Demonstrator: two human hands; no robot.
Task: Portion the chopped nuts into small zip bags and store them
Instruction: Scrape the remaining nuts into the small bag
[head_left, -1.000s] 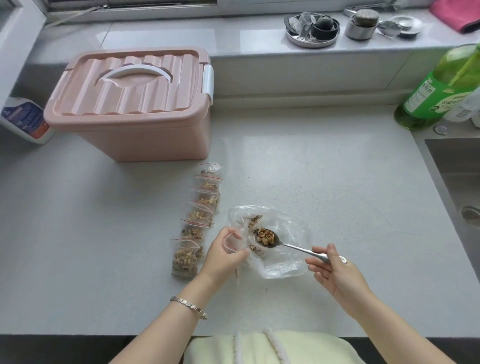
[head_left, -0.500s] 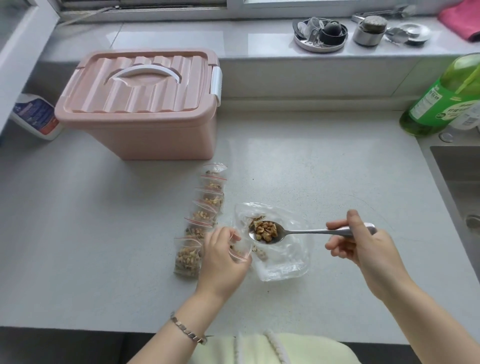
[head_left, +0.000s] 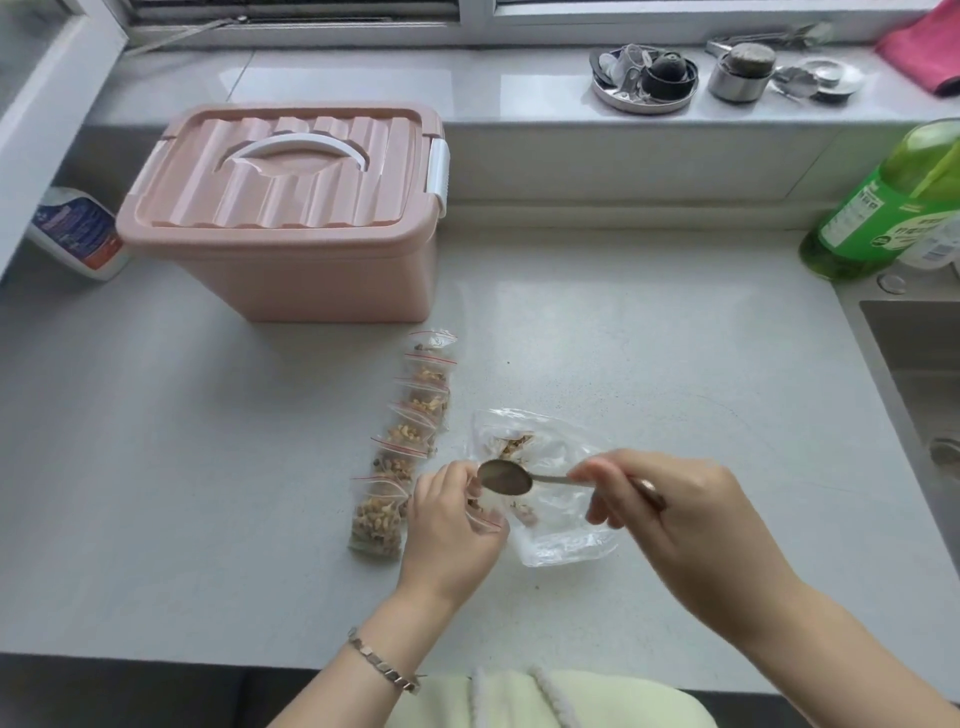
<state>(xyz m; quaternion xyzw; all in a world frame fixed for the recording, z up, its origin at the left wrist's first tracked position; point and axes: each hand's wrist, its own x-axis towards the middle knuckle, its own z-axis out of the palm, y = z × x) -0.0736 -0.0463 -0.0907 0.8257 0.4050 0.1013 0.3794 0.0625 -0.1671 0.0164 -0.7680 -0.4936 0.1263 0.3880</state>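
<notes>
Our left hand (head_left: 447, 525) pinches a small zip bag (head_left: 488, 521) by its mouth. Our right hand (head_left: 675, 514) grips the spoon (head_left: 505, 478) handle, bowl right at the bag's mouth. The big clear bag (head_left: 561, 540) lies just behind on the surface (head_left: 675, 364), some nuts (head_left: 514, 447) inside. A row of filled bags (head_left: 410, 436) sits to the left, near the closed pink box (head_left: 291, 218).

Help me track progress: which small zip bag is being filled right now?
The small zip bag pinched in the left hand, with the spoon at its mouth; the other filled bags lie in a row on the counter.
</notes>
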